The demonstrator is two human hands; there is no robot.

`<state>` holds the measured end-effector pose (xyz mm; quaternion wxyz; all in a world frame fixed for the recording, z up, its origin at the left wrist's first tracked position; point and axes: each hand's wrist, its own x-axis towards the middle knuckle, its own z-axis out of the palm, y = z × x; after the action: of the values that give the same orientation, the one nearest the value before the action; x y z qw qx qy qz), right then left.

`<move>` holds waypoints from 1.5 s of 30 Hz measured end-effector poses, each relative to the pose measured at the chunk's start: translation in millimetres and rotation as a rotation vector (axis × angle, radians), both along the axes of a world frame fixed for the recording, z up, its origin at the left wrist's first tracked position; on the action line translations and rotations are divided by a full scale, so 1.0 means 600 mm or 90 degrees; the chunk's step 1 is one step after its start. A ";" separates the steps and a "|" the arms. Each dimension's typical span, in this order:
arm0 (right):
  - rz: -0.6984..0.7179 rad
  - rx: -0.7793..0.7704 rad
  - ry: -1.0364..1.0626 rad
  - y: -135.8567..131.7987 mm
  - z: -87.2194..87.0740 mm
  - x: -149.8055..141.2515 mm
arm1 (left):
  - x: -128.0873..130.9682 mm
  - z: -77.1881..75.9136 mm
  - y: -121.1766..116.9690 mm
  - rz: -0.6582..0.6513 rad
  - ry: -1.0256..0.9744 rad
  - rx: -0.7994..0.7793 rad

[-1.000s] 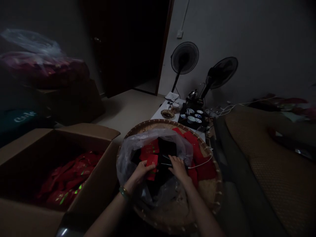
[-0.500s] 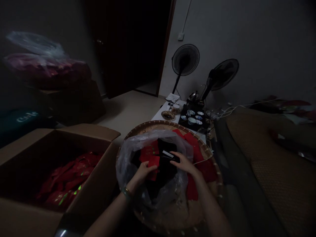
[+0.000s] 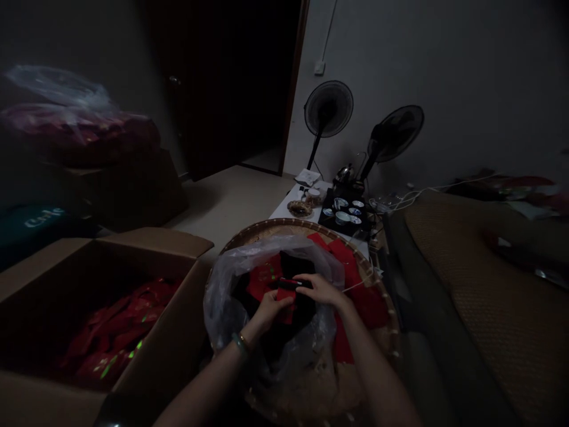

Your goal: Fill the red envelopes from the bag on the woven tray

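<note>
In the middle of the dim head view, my left hand (image 3: 268, 312) pinches a small red packet (image 3: 285, 295). My right hand (image 3: 323, 290) grips a slim dark object (image 3: 290, 283), its kind unclear in this light. That object lies across the packet's top edge; whether it is inside the opening I cannot tell. Beneath both hands is a clear plastic bag (image 3: 219, 296) with black items (image 3: 297, 265) and red packets (image 3: 263, 277) in it. The bag rests in a round woven bamboo tray (image 3: 249, 228). More flat red pieces (image 3: 355, 279) lie in the tray on the right.
A cardboard box (image 3: 164, 332) of shiny red packets (image 3: 120, 326) stands open at the left. Beyond the tray, a low table holds a black tea tray (image 3: 326, 220) with cups. Two fans (image 3: 329, 110) stand behind. A woven mat (image 3: 462, 279) covers a seat at right.
My right hand has brought the dark object left, onto the top edge of the red packet. Its white face no longer shows. My left hand has shifted slightly right with the packet.
</note>
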<state>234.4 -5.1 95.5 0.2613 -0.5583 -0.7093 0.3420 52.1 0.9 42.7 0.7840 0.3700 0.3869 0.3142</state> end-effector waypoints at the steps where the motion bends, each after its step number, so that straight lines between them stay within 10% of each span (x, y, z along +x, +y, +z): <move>1: -0.002 0.008 0.001 0.002 0.002 -0.005 | 0.002 -0.001 0.000 0.000 0.002 0.001; 45: -0.098 0.028 0.075 0.014 -0.019 -0.004 | -0.021 -0.002 0.011 0.034 0.054 0.035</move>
<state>231.8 3.1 83.9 0.3405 -0.5841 -0.6550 0.3373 39.5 7.5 41.5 0.7478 0.3941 0.4204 0.3298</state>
